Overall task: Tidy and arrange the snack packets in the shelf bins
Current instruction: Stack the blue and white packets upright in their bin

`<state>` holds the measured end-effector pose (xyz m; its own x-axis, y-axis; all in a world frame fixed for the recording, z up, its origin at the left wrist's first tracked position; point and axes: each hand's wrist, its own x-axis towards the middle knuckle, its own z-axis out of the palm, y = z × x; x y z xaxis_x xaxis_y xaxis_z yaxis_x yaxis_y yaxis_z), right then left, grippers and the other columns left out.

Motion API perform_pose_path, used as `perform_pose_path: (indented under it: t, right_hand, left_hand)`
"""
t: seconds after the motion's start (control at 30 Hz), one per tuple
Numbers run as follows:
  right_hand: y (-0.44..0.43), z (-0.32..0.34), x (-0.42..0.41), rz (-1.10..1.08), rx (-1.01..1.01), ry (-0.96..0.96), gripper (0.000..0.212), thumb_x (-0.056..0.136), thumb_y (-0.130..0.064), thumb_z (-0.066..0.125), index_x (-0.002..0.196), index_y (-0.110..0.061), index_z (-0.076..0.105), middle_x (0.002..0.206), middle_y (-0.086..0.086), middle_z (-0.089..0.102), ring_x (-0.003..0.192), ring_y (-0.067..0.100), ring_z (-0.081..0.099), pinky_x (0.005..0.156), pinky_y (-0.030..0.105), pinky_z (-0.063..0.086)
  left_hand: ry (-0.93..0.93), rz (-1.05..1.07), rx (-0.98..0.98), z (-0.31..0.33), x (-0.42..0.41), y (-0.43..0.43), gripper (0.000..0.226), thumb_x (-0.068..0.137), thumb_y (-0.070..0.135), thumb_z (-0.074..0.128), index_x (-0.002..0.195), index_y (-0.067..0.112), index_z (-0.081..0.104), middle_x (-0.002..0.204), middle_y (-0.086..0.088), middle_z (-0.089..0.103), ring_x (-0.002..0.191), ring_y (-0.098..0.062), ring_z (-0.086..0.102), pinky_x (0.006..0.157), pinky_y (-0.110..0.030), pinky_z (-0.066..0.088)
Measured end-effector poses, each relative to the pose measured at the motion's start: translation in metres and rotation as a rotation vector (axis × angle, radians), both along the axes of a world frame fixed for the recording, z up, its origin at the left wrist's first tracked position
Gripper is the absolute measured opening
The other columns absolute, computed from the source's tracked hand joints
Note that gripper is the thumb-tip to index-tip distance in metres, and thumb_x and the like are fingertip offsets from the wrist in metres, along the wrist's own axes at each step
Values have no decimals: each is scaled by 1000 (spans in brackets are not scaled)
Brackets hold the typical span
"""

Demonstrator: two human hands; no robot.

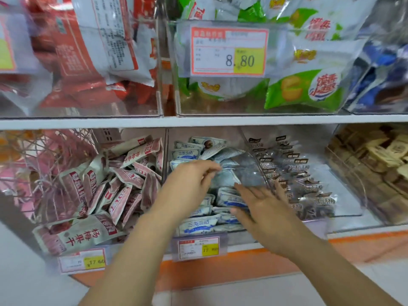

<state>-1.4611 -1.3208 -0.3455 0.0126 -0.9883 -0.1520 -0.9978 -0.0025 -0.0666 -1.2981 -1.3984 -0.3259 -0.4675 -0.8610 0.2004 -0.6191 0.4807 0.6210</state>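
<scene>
Left hand [189, 184] in bin [234, 236], fingers bent at blue packets [198, 226] — grip unclear, blurred. Right hand [262, 208] flat, fingers spread, on packets.

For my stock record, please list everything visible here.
blue packets: many, blue-white, lower middle bin
red packets: many, red-white, lower left bin
dark packets: many, black, next bin rightward
brown packets: many, tan, lower right bin
green bags: several, green-white, upper middle bin
red bags: several, red-white, upper left bin
blue bags: several, blue, upper right bin
price tags: at least three, red-yellow, bin fronts
left hand: one, over blue packets, grip unclear
right hand: one, open, on blue packets
</scene>
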Motion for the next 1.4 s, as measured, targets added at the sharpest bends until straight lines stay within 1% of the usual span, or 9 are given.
perform_pose_path:
  t: [0.07,0.3,0.4,0.6,0.7,0.8,0.97,1.13,1.4]
  right_hand:
    - [1,-6,-5,26,-33,-34,79,85,-69,1,151,-27,10,154,-11,25,141,8,17,119,43,-1]
    - [0,-1,-12,105,-51,-147,70,95,-58,32,152,-24,8,156,-8,19,142,11,13,114,32,13]
    - [-1,-1,-16,135,-54,-169,70,95,-57,34,151,-25,8,155,-10,20,141,10,13,113,31,13]
    - [-2,-8,-19,150,-112,-201,93,71,-69,4,150,-24,20,149,-9,33,137,12,26,111,34,21]
    - [-3,-9,-19,151,-117,-204,91,72,-71,6,150,-26,19,149,-11,32,137,11,24,111,34,20]
    - [-3,-7,-19,152,-98,-209,76,86,-67,23,150,-27,15,151,-12,29,138,10,20,113,34,16]
    - [-2,-3,-19,148,-98,-227,68,93,-57,38,150,-26,18,150,-11,30,137,10,20,113,32,15]
    - [-2,-1,-19,150,-103,-230,64,93,-56,40,148,-29,20,148,-13,30,135,9,22,114,32,13]
    - [0,3,-16,139,-113,-212,64,93,-54,42,148,-31,18,148,-13,31,137,9,22,118,37,3]
  left_hand:
    - [-41,-95,124,15,-17,-20,24,96,17,53,117,21,66,102,9,65,97,-6,60,83,-19,44]
    - [-395,-333,434,0,-69,-76,33,96,14,54,129,14,57,128,-1,60,97,-4,56,84,-15,40]
    - [-539,-326,422,-12,-91,-87,36,98,12,47,133,18,52,118,2,61,90,-9,57,81,-21,46]
    - [-765,-350,353,-29,-113,-100,45,94,-3,40,135,15,48,119,-10,58,72,-21,59,58,-26,48]
    - [-851,-393,210,-30,-114,-107,49,91,-5,44,134,18,50,141,-2,48,115,-21,54,87,-25,43]
    - [-901,-437,94,-38,-113,-110,41,92,3,50,128,19,57,136,-4,50,113,-22,52,92,-27,41]
    - [-874,-476,-43,-40,-106,-112,24,90,6,56,113,8,61,125,-8,54,108,-24,53,90,-29,40]
    - [-783,-443,-186,-24,-78,-102,7,93,12,52,100,11,56,100,-6,59,80,-20,52,65,-28,35]
    - [-423,-291,-355,-8,-28,-63,10,95,15,51,101,8,54,99,-7,59,84,-29,59,69,-41,48]
